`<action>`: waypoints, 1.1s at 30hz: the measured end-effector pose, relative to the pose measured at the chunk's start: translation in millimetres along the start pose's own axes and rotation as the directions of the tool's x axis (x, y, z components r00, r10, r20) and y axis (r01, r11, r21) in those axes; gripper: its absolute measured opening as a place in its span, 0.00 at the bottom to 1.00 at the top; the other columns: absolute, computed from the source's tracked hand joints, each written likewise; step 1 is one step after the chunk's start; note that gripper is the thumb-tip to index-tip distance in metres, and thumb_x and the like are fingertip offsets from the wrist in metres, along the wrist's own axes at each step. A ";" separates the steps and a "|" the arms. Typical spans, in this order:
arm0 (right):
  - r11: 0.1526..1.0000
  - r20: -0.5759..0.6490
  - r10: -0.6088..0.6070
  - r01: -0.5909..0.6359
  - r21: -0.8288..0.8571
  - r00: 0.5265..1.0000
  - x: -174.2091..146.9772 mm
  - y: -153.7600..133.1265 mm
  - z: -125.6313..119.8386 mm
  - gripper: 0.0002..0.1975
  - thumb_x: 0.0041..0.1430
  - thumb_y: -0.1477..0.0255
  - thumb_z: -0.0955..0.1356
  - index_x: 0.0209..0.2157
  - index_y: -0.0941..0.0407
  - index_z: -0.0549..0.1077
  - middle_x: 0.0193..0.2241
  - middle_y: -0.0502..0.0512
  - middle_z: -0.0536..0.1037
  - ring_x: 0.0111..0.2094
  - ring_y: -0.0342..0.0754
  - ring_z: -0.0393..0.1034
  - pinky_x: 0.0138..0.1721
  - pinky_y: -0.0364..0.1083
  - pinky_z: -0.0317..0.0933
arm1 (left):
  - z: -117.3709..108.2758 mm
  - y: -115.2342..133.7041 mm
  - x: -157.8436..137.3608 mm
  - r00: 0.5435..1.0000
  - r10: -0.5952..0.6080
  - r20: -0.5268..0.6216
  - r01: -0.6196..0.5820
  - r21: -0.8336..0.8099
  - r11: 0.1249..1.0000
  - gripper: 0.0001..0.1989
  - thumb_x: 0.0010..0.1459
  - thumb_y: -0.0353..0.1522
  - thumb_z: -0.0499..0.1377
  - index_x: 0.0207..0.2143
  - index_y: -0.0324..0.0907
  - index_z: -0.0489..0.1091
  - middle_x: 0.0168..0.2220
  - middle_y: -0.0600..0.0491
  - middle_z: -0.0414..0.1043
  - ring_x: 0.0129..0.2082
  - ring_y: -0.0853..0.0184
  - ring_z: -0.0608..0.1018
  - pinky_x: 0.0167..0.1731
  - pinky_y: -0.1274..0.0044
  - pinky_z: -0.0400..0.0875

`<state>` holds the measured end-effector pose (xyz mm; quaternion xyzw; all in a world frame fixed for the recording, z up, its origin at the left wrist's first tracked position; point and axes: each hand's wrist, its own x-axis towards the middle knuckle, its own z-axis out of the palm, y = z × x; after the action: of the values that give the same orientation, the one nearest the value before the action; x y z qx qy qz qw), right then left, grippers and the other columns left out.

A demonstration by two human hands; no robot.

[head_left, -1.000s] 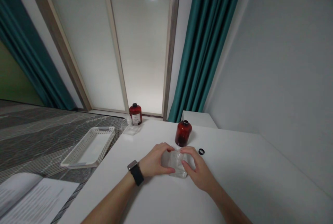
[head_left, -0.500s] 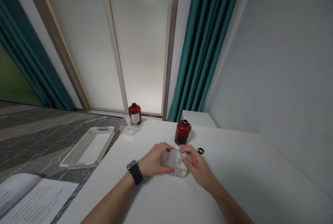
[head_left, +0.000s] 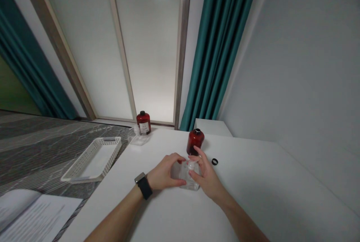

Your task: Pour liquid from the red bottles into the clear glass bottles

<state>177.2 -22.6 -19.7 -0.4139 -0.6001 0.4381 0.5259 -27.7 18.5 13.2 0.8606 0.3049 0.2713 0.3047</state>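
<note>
A clear, square-sided bottle point(head_left: 190, 184) stands on the white table in front of me. My left hand point(head_left: 167, 172), with a dark watch on its wrist, grips the bottle's left side between thumb and fingers. My right hand point(head_left: 204, 174) is at the top of the bottle, its thumb and fingers curved around a small clear cap point(head_left: 191, 164). The index finger stretches forward, away from the cap. Just behind the hands is a dark red bottle point(head_left: 194, 140) with an open-looking neck. A black ring point(head_left: 215, 161) lies to the right of my fingers.
Another red bottle point(head_left: 143, 122), with a label and black top, stands at the far left table corner beside a clear bottle point(head_left: 140, 139). Left of the white table point(head_left: 168, 219) are a white perforated basket point(head_left: 108, 165) and an open book point(head_left: 47, 215). A wall rises on the right.
My right index finger has lifted and stretched forward, and the other fingers have shifted around the cap. My left hand keeps its hold. The whole view has moved slightly.
</note>
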 end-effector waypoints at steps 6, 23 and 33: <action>0.996 0.009 -0.031 0.032 -0.083 0.999 -1.8 0.1 -6.3 0.42 0.53 0.70 0.71 0.66 0.47 0.51 0.43 0.52 0.69 0.50 0.52 0.67 0.62 0.58 0.51 | 0.7 -2.4 -0.4 1.000 -0.024 0.001 0.024 -0.001 1.000 0.31 0.45 0.35 0.72 0.50 0.42 0.66 0.49 0.48 0.71 0.48 0.56 0.73 0.51 0.65 0.66; 0.996 0.067 -0.075 0.078 -0.036 0.995 -1.9 -7.9 -12.3 0.37 0.56 0.73 0.69 0.65 0.47 0.53 0.45 0.55 0.73 0.58 0.54 0.63 0.65 0.60 0.44 | 1.0 -2.8 -0.4 1.000 -0.026 -0.001 0.026 -0.006 1.000 0.30 0.45 0.35 0.72 0.50 0.43 0.66 0.48 0.49 0.71 0.48 0.56 0.73 0.52 0.65 0.66; 0.996 0.102 -0.032 0.024 0.083 0.994 -2.1 -8.7 -12.7 0.36 0.57 0.71 0.69 0.64 0.46 0.53 0.46 0.54 0.72 0.57 0.52 0.63 0.63 0.57 0.48 | 0.9 -3.3 -0.3 1.000 -0.021 0.012 0.021 -0.015 1.000 0.31 0.45 0.34 0.72 0.51 0.43 0.66 0.48 0.49 0.71 0.48 0.57 0.73 0.52 0.65 0.66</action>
<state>189.7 -25.8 -11.1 -0.3606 -0.6137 0.4756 0.5168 -28.5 20.0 10.2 0.8566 0.3100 0.2655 0.3158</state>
